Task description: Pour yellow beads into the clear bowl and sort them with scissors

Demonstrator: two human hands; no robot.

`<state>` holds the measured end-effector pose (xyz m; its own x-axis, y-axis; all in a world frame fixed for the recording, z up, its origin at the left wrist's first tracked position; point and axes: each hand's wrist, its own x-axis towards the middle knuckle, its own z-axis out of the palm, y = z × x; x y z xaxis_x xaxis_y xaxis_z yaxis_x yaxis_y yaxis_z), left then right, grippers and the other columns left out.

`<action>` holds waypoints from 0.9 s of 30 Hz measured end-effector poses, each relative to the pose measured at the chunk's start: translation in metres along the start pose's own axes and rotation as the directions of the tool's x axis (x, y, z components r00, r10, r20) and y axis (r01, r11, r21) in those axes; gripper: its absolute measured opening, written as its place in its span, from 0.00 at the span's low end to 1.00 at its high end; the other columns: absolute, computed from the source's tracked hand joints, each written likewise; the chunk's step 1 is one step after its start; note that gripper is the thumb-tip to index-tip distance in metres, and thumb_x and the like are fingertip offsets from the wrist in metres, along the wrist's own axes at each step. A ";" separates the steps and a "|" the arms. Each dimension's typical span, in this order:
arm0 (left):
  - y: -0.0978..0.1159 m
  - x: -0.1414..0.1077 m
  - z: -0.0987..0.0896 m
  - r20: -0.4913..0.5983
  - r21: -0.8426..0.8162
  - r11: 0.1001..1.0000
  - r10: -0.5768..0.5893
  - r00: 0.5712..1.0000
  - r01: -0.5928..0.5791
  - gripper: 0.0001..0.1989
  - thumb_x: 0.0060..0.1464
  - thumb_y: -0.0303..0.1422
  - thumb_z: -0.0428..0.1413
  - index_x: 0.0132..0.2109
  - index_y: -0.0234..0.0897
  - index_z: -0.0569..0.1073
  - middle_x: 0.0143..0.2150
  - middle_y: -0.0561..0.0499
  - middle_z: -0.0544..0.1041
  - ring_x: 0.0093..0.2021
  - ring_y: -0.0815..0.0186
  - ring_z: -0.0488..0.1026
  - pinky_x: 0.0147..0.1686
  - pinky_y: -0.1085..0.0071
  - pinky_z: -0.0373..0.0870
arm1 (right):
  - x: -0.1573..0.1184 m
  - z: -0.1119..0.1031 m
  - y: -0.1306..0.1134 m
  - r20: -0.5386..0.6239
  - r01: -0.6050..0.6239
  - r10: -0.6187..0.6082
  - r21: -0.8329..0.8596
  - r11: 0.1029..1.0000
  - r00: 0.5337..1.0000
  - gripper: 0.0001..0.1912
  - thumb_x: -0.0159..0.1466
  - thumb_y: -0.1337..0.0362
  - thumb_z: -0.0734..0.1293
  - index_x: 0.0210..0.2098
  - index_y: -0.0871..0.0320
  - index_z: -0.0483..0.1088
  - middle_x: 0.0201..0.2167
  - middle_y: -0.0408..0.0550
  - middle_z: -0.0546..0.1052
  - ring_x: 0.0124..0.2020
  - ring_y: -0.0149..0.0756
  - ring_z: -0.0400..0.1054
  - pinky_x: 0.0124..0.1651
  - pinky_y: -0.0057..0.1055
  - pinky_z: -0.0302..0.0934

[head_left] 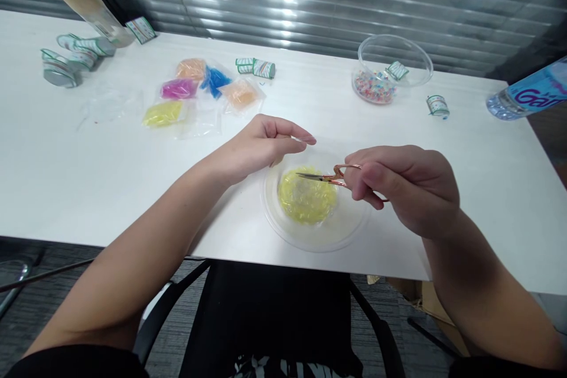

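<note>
Right hand (pixel 403 183) grips rose-gold scissors (pixel 328 178) over clear bowl (pixel 316 242), left hand (pixel 266 144) loosely open at its eleven o'clock; likely snipping, needs steady tips.

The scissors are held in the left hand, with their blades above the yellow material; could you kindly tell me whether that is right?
Not quite: the head view shows the scissors in the right hand, not the left hand; their blades are above the yellow material.
</note>
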<state>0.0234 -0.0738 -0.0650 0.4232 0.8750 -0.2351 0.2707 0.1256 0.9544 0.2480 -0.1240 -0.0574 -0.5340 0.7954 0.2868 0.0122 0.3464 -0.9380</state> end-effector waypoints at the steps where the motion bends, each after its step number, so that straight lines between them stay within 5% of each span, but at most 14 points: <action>1: 0.000 0.000 0.000 -0.001 0.000 1.000 0.002 1.000 -0.002 0.09 0.53 0.29 0.58 0.41 0.36 0.80 0.16 0.56 0.57 0.19 0.74 0.52 0.21 0.72 0.47 | -0.001 0.000 0.000 0.003 0.007 -0.007 0.019 1.000 1.000 0.13 0.69 0.65 0.62 0.29 0.59 0.71 0.22 0.43 0.70 0.22 0.26 0.59 0.26 0.28 0.56; 11: 0.002 -0.002 0.001 -0.013 0.035 0.999 0.030 0.999 -0.029 0.09 0.54 0.30 0.57 0.42 0.37 0.80 0.17 0.56 0.58 0.20 0.73 0.55 0.21 0.72 0.51 | -0.001 0.000 0.000 0.170 -0.039 0.031 0.044 0.998 0.985 0.13 0.70 0.64 0.60 0.31 0.59 0.71 0.24 0.44 0.69 0.23 0.27 0.60 0.27 0.28 0.57; 19: 0.004 -0.002 0.001 -0.010 0.030 0.999 0.027 1.000 -0.027 0.09 0.54 0.29 0.57 0.42 0.36 0.80 0.16 0.57 0.56 0.19 0.73 0.54 0.22 0.72 0.50 | -0.002 -0.001 0.001 0.059 -0.065 0.061 0.066 0.996 0.996 0.15 0.70 0.63 0.60 0.29 0.59 0.71 0.18 0.41 0.63 0.20 0.26 0.56 0.28 0.30 0.56; 27: 0.004 -0.003 0.001 -0.008 0.043 0.999 0.020 1.000 -0.020 0.09 0.54 0.29 0.57 0.41 0.37 0.80 0.16 0.57 0.57 0.19 0.73 0.55 0.21 0.72 0.49 | 0.002 0.006 -0.002 -0.231 -0.044 0.061 0.081 0.996 0.971 0.16 0.69 0.62 0.63 0.25 0.57 0.71 0.13 0.37 0.61 0.14 0.24 0.52 0.32 0.35 0.62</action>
<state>0.0238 -0.0761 -0.0610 0.4213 0.8813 -0.2141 0.2989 0.0879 0.9502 0.2420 -0.1265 -0.0559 -0.3220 0.9086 0.2659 -0.0328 0.2700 -0.9623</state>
